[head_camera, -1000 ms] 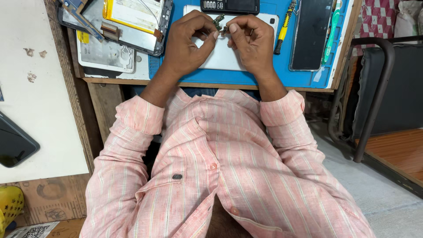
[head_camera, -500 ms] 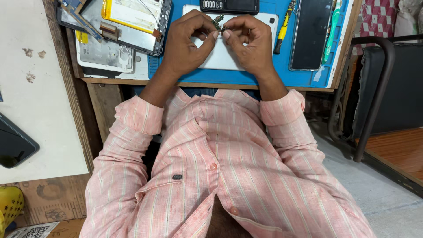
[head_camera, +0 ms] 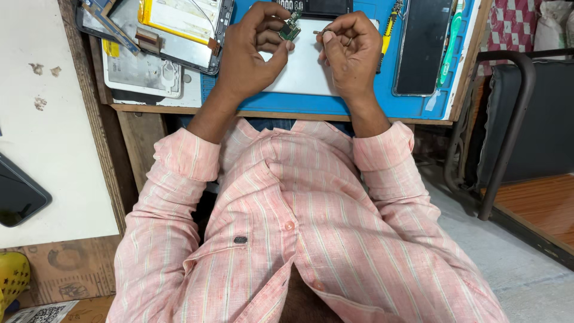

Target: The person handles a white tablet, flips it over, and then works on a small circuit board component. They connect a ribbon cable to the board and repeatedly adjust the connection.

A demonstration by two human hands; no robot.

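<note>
My left hand (head_camera: 251,51) pinches a small green circuit board (head_camera: 291,28) between thumb and fingers, above a white pad (head_camera: 302,66) on the blue work mat (head_camera: 382,98). A short gap to the right, my right hand (head_camera: 350,51) holds a thin metal piece (head_camera: 321,32) at its fingertips, pointing toward the board. Both hands hover over the pad, wrists near the desk's front edge. My pink striped shirt fills the lower half of the view.
An opened tablet with a yellow-edged battery (head_camera: 173,27) lies at the left. A dark phone (head_camera: 423,45), a yellow-handled screwdriver (head_camera: 390,27) and a green tool (head_camera: 448,51) lie at the right. A black metal chair (head_camera: 514,119) stands to the right, a dark phone (head_camera: 18,194) on a white surface at the far left.
My hands have drawn slightly apart; the left now holds the green board up, and the right has pulled the thin metal piece away from it.
</note>
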